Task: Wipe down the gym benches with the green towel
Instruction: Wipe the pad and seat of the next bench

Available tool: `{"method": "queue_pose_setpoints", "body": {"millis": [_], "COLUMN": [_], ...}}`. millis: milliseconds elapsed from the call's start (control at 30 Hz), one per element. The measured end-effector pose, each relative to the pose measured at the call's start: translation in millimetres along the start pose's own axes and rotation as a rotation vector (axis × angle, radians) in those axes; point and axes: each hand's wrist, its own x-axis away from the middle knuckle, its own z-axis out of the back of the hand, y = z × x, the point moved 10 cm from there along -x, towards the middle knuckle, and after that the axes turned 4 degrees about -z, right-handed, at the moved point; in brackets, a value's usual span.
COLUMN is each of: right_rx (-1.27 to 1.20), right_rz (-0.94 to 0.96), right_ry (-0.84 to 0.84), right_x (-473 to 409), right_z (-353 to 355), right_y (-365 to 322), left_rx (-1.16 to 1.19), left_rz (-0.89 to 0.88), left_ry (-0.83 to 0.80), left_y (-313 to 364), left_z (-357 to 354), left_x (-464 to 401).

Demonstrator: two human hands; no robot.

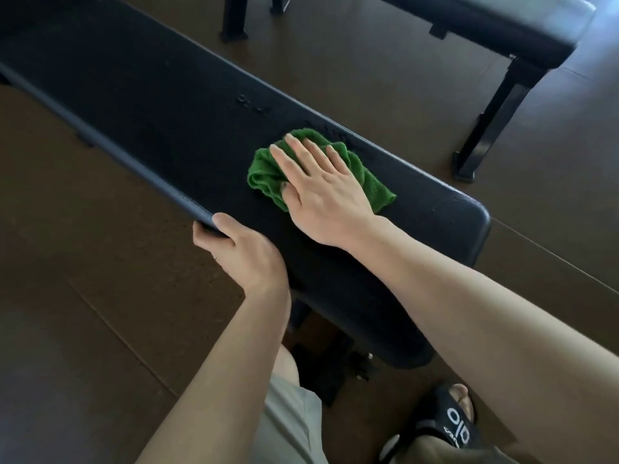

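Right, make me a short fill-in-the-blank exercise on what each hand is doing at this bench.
1. The right hand presses a towel of the colour ____.
2. The left hand grips the ____ of the near bench.
3. The fingers on the towel lie ____, not curled.
4. The second bench stands on the ____.

Missing words: green; edge; flat; floor

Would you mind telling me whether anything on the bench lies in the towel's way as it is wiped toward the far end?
Nothing visible does. The right hand presses the green towel flat on the bench, whose top ahead is bare.
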Motion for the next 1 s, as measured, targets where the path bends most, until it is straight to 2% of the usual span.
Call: {"method": "queue_pose_setpoints", "body": {"millis": [67,233,300,467,633,800,867,933,1000], "right_rx": [-0.031,-0.041,-0.03,-0.02,-0.046,-0.091,-0.095,-0.079,-0.044], "right_rz": [-0.01,-0.052,-0.067,-0.064,-0.21,-0.205,-0.174,-0.138,-0.209], "right_ry": [0.014,0.035,0.024,0.072,0.049,0.126,0.09,0.063,0.078], "right_x": [14,154,178,125,45,149,178,178,160], "right_z": [1,-6,-10,-3,3,-4,-9,-6,4], "right_y": [-4,-12,-13,6,32,2,-2,15,62], "left_rx": [0.014,0.064,0.07,0.055,0.03,0.02,0.011,0.004,0.001], "left_rz": [0.0,0.0,-0.011,-0.014,-0.032,-0.037,-0.039,-0.047,-0.049], "left_ry": [-0.003,0.017,0.014,0.029,0.048,0.056,0.055,0.038,0.027], "left_y": [2,2,-1,-3,3,5,2,1,1], "left_z": [0,-2,-1,-3,2,0,2,2,0], "left_x": [1,-2,-3,-3,1,0,-1,-2,-2]}}
